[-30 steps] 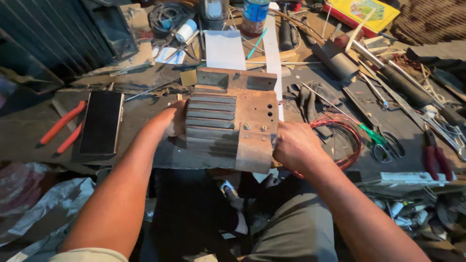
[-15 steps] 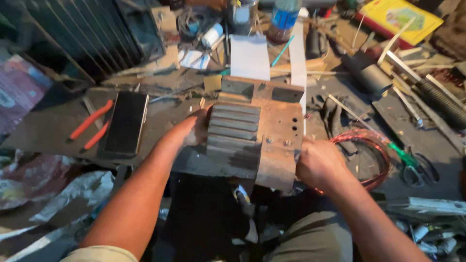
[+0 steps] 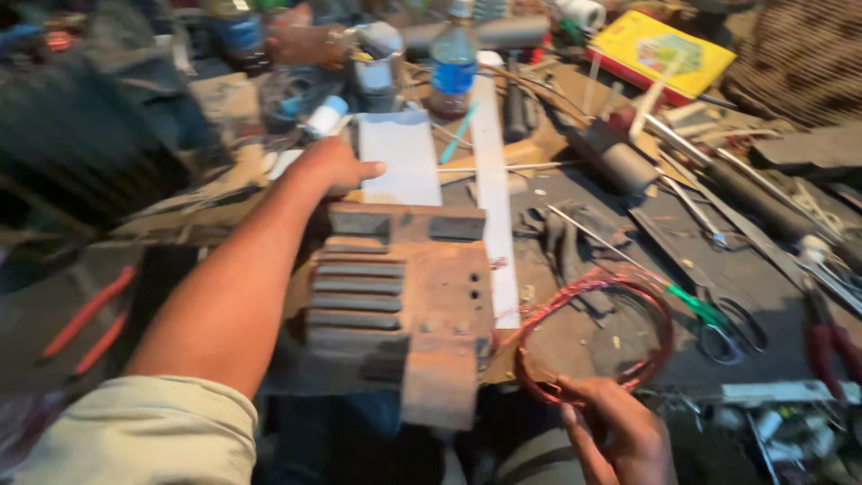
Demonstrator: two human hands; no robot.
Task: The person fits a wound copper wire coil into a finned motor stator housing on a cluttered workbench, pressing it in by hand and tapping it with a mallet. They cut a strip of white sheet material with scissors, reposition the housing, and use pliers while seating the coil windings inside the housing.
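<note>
A rusty finned metal housing [image 3: 404,305] rests in front of me on the cluttered workbench. My left hand [image 3: 334,167] reaches past its far edge and lies on a white sheet of paper [image 3: 400,157]; whether it grips the sheet I cannot tell. Near the bench's front edge my right hand [image 3: 620,431] pinches the lower rim of a coil of red copper wire [image 3: 593,337], which lies just right of the housing.
A white strip [image 3: 492,198] runs along the housing's right side. Green-handled scissors [image 3: 718,314], several long tools [image 3: 718,180], a plastic bottle [image 3: 452,67] and a yellow box [image 3: 664,49] crowd the right and back. Red-handled pliers [image 3: 85,319] lie at the left.
Both hands have let go of the housing. The left hand moved up to the white paper; the right moved down and took hold of the copper coil. The view came closer.
</note>
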